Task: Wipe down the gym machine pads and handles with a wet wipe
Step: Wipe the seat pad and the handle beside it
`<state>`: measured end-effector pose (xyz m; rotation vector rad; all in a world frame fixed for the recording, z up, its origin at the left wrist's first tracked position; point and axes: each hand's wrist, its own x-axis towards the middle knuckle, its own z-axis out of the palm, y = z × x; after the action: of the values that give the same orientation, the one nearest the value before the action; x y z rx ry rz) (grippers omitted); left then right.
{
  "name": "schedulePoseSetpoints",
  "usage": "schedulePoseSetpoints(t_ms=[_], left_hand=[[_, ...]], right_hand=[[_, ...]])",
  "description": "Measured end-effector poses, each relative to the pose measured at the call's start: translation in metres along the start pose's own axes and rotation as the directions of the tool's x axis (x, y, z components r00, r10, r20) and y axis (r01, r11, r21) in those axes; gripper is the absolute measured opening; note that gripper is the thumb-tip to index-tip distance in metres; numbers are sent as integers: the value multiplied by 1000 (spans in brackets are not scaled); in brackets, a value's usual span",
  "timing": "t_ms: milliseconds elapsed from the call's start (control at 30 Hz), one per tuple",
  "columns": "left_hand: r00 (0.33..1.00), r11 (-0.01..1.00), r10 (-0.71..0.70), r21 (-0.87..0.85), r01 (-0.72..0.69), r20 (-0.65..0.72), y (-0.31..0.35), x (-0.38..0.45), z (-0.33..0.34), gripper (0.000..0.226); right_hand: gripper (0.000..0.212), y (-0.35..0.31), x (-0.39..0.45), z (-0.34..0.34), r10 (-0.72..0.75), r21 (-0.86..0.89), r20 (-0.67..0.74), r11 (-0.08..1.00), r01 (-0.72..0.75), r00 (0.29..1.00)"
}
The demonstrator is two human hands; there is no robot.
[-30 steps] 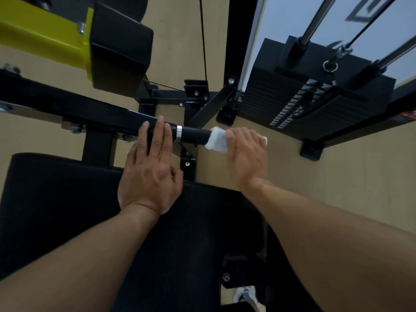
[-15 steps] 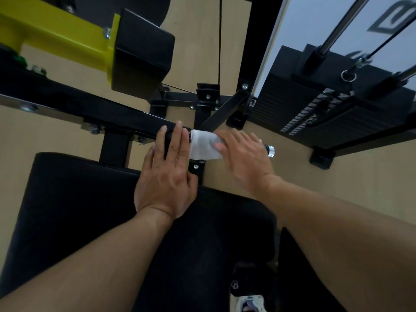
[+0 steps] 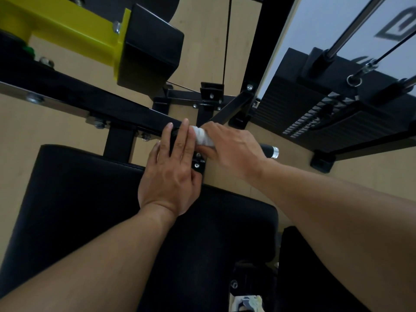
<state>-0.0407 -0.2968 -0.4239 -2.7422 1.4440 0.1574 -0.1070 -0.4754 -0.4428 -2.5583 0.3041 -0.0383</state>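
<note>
Over the black seat pad (image 3: 90, 210) of a gym machine, my right hand (image 3: 234, 152) is wrapped around the handle (image 3: 266, 150) with the white wipe (image 3: 202, 137) bunched under its fingers. The wipe shows only between my two hands, crumpled against the bar. My left hand (image 3: 171, 176) lies flat just beside it, fingers straight and together, resting on the inner end of the handle where it meets the black frame (image 3: 90, 97); it grips nothing. The two hands almost touch, the wipe between them.

The handle is a round black bar with a ribbed chrome cap at its free end, which juts past my right wrist. The pad is smooth, dark upholstery with rounded corners. The frame is square black steel tube held by bright bolts; a yellow arm (image 3: 67, 34) carries a boxy black pad (image 3: 150, 50). To the right stands the weight stack (image 3: 315, 113), thin black plates on polished guide rods. A grey logo on the white panel behind is cropped and unreadable.
</note>
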Motion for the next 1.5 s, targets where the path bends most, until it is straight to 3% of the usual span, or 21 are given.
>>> schedulePoseSetpoints(t_ms=[100,233,367,467,567,733,800,967,1067,1133,1233,1333,1400,1500], left_hand=[[1000,1000,3,14,-3,-12,0,0,0,79],[1000,1000,6,4,-6,-26,0,0,0,79],[1000,1000,4,2,-4,-26,0,-1,0,80],[1000,1000,-3,-1,3,-19,1,-1,0,83],[1000,1000,-3,15,3,-19,0,-1,0,82],[999,1000,0,27,1,-32,-1,-1,1,82],[1000,1000,3,30,-2,-27,0,0,0,83],[1000,999,-3,53,4,-23,0,-1,1,83],[1000,998,1,56,0,-28,1,-1,0,82],[999,998,-9,56,11,-32,0,-1,1,82],[999,998,-14,59,17,-46,-1,-1,2,80],[999,998,-20,55,22,-42,0,-1,1,79],[999,998,-28,48,31,-43,0,-2,1,80],[999,999,-17,27,18,-34,-1,0,0,84]], right_hand=[[34,37,-32,-3,56,-79,8,995,-55,998],[26,57,-46,-15,119,-174,89,979,-102,989],[29,8,1,-12,71,-22,180,997,-69,981],[24,-17,18,-6,56,28,129,998,-60,990],[27,10,-12,-5,117,-76,67,991,-112,991],[24,59,-56,-19,323,-258,107,922,-288,940],[27,49,-45,-19,305,-266,115,926,-266,946],[29,-11,12,-2,132,-31,85,991,-130,988],[27,1,-1,-2,117,-84,63,990,-111,991],[27,32,-28,-10,186,-184,86,968,-168,979],[21,55,-55,-21,335,-268,115,917,-295,935],[20,43,-55,-17,474,-222,78,866,-449,877],[24,33,-55,-14,651,-192,38,749,-634,758],[37,29,-67,-8,859,-112,57,513,-851,510]])
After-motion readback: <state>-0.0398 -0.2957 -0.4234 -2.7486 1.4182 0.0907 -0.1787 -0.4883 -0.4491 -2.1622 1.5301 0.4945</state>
